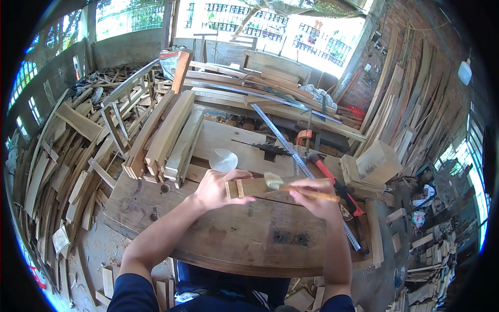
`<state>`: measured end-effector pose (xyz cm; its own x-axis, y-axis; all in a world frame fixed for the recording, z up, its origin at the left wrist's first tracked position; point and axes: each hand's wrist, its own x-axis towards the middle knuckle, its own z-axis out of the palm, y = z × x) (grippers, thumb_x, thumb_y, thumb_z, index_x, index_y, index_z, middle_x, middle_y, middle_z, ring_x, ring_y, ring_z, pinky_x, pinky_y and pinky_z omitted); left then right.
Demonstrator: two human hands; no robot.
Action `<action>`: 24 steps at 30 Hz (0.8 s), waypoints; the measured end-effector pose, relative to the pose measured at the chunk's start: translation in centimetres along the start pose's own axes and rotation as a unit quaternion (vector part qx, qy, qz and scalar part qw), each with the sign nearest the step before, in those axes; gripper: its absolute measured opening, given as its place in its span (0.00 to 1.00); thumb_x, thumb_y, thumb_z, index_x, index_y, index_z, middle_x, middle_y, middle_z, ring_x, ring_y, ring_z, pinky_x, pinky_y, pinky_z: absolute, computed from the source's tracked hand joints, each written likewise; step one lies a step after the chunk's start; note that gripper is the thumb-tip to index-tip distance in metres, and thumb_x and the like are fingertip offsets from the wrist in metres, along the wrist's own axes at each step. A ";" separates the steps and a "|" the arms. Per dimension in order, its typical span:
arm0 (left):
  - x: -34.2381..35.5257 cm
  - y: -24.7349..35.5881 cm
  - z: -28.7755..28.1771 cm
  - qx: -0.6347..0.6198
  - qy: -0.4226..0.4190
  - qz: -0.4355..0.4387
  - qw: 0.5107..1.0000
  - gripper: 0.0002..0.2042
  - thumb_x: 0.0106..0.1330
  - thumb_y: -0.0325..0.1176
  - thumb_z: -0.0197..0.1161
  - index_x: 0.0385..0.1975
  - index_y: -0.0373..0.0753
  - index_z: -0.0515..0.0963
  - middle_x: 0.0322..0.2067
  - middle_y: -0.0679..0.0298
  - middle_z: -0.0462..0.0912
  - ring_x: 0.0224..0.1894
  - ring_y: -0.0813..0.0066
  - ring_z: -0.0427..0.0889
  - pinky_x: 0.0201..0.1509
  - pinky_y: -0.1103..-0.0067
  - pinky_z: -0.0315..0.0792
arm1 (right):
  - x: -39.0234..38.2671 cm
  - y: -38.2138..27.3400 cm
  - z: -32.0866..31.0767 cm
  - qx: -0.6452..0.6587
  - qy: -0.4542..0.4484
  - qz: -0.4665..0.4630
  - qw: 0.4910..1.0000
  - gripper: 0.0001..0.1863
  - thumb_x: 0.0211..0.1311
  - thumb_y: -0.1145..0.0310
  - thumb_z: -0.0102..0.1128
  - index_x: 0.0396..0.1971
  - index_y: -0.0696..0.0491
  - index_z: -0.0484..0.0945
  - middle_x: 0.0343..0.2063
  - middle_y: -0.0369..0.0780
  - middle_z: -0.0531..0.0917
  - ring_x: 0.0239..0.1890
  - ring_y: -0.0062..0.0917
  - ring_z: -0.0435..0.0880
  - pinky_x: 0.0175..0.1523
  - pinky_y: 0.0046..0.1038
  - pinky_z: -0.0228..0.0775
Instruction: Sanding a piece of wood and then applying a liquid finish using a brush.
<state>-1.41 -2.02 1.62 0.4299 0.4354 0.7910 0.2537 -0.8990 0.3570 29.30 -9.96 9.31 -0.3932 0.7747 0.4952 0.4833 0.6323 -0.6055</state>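
Observation:
My left hand [221, 190] is closed around one end of a short wooden piece [254, 187], held above the workbench with its end grain toward the left. In my right hand [317, 197] is a brush [312, 194] with a wooden handle, gripped between the fingers. Its pale bristles [273, 180] touch or hover just over the upper face of the piece; I cannot tell which. Just beyond my left hand stands a translucent white cup [223, 160]. A hammer [338, 179] with a red and black handle lies to the right of my right hand.
The wooden workbench [218, 234] carries stacked boards [171, 135] at left and a toothed saw blade [265, 147] behind. A metal ruler [280, 136] slants across it. An orange clamp [304, 136] and a large wood block [378, 161] stand at right. Scrap timber [67, 171] piles up on the left.

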 end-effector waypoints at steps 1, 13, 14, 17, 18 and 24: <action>0.1 0.2 -0.1 0.000 -0.009 -0.007 1.000 0.29 0.57 0.56 0.81 0.49 0.42 0.82 0.29 0.63 0.90 0.27 0.64 0.91 0.33 0.74 0.85 | -0.1 0.0 -0.3 0.044 -0.016 0.014 0.999 0.10 0.64 0.79 0.72 0.45 0.60 0.89 0.30 0.42 0.91 0.28 0.19 0.89 0.35 0.20 0.81; 0.4 0.9 -0.4 -0.006 -0.072 0.000 0.997 0.27 0.54 0.49 0.84 0.47 0.37 0.85 0.40 0.60 0.93 0.34 0.66 0.93 0.40 0.75 0.87 | -3.1 5.0 2.5 0.200 0.178 0.156 0.951 0.10 0.79 0.73 0.55 0.48 0.63 0.81 0.30 0.37 0.83 0.28 0.16 0.82 0.28 0.16 0.68; 0.4 1.0 -0.3 -0.012 -0.073 0.002 0.997 0.27 0.54 0.48 0.84 0.46 0.37 0.85 0.41 0.60 0.93 0.35 0.64 0.93 0.42 0.75 0.87 | -3.4 4.8 2.7 0.231 0.169 0.132 0.949 0.10 0.79 0.72 0.54 0.46 0.63 0.81 0.28 0.37 0.83 0.26 0.16 0.81 0.28 0.16 0.67; 0.5 1.3 -0.4 -0.014 -0.081 -0.005 0.997 0.27 0.54 0.48 0.84 0.46 0.37 0.85 0.41 0.60 0.93 0.35 0.64 0.93 0.42 0.75 0.87 | -3.7 4.3 2.3 0.284 0.142 0.103 0.942 0.10 0.79 0.71 0.54 0.43 0.62 0.81 0.26 0.36 0.81 0.22 0.16 0.79 0.27 0.16 0.66; 0.4 1.3 -0.4 -0.013 -0.081 -0.007 0.997 0.27 0.54 0.48 0.84 0.46 0.37 0.85 0.41 0.60 0.93 0.35 0.64 0.93 0.42 0.75 0.87 | -3.7 4.1 2.4 0.285 0.162 0.101 0.939 0.10 0.79 0.71 0.54 0.43 0.62 0.81 0.26 0.36 0.81 0.22 0.15 0.79 0.26 0.16 0.65; 0.4 1.0 -0.3 -0.012 -0.070 0.007 0.997 0.27 0.54 0.48 0.84 0.47 0.37 0.85 0.41 0.60 0.93 0.35 0.65 0.93 0.41 0.75 0.87 | -3.1 3.8 3.6 0.191 0.257 0.123 0.939 0.10 0.78 0.72 0.54 0.39 0.62 0.80 0.25 0.37 0.81 0.19 0.12 0.76 0.23 0.16 0.62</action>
<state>-1.23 -2.77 2.41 0.5512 0.4235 0.7189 0.2272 -0.9052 0.3590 29.52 -9.92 3.27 0.1707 0.8570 0.4863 0.1546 0.4641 -0.8722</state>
